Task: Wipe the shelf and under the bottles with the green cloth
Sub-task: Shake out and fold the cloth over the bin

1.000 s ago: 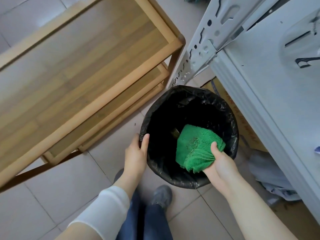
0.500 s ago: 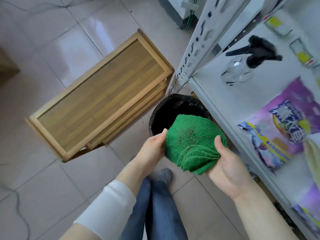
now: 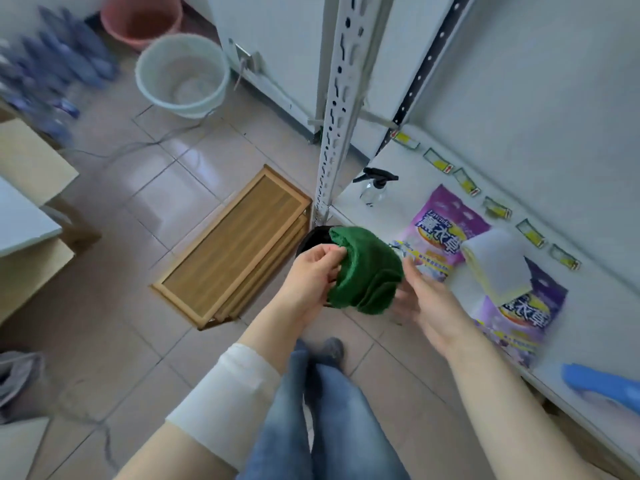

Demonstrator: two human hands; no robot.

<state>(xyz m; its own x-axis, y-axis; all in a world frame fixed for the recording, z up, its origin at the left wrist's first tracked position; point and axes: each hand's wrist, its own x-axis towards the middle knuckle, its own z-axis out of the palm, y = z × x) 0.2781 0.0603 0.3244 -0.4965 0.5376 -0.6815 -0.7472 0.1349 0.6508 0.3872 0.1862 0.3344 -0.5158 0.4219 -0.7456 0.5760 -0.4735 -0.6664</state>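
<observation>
A folded green cloth [image 3: 365,270] hangs in front of me above the floor, gripped at its left edge by my left hand [image 3: 311,275]. My right hand [image 3: 427,303] is just right of the cloth, blurred, with its fingers spread and apart from it. The white shelf [image 3: 388,216] runs along the right. On it stand a clear spray bottle with a black trigger [image 3: 374,185], two purple detergent bags [image 3: 441,230], and a white and yellow pad [image 3: 495,265]. A blue object [image 3: 599,382] lies at the shelf's near end.
A black-lined bin [image 3: 310,240] sits on the floor by the shelf's perforated white post [image 3: 334,133], mostly hidden by the cloth. A low wooden rack [image 3: 235,244] stands to its left. A white bucket [image 3: 181,76], a pink bucket [image 3: 142,19] and blurred blue bottles [image 3: 65,64] are farther back.
The cloth came up out of the bin. My left hand left the bin's rim and took the cloth; my right hand let go of it. The view rose and turned toward the shelf.
</observation>
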